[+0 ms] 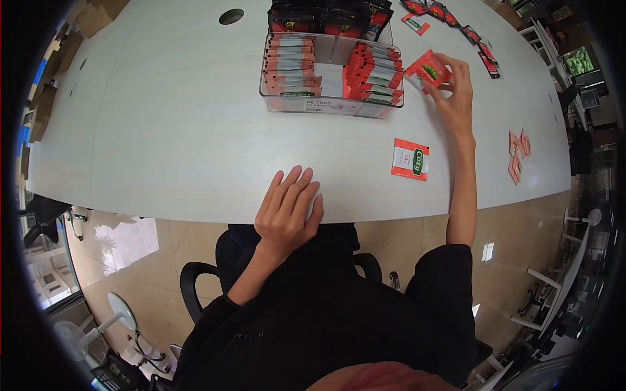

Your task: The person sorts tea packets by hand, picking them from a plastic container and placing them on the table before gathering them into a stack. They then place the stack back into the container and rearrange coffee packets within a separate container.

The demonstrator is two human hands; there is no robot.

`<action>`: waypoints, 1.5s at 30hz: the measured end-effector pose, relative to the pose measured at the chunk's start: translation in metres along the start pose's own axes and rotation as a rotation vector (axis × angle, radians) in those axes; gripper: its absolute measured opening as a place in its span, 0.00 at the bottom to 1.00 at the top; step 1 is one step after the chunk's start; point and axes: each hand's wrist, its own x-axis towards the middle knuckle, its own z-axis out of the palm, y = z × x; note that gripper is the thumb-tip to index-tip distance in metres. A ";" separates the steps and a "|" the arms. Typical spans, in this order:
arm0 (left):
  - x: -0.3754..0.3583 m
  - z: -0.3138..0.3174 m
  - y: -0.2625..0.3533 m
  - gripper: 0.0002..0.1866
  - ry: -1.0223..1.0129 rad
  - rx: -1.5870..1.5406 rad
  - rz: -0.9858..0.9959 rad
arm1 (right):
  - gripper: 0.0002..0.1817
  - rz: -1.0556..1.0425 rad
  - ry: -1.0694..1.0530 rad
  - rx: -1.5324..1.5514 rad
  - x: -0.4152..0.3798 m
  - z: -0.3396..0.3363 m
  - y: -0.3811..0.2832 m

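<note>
The white table [182,130] bears a clear plastic bin [332,109], a Cozy sachet [410,159] nearer the front edge, clustered pink sachets [515,166] and a row of black-and-red sachets [471,34] near another Cozy sachet [415,24]

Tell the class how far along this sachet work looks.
Looks done: two rows of sachets in the box, black packs behind.
In hand: a red sachet, pinched by the right hand; the left hand lies on the table.
Perhaps left: the near Cozy sachet, pink pile and far black-and-red packs, loose outside.
</note>
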 end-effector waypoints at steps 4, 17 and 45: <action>0.001 0.001 0.001 0.09 0.013 -0.025 -0.007 | 0.41 -0.015 0.086 0.178 -0.001 0.002 -0.009; 0.003 -0.001 0.003 0.09 -0.001 -0.002 -0.015 | 0.27 -0.228 0.235 0.142 -0.004 -0.003 -0.011; 0.002 0.002 0.000 0.08 0.014 0.029 -0.019 | 0.32 -0.464 0.132 0.413 -0.016 0.007 -0.036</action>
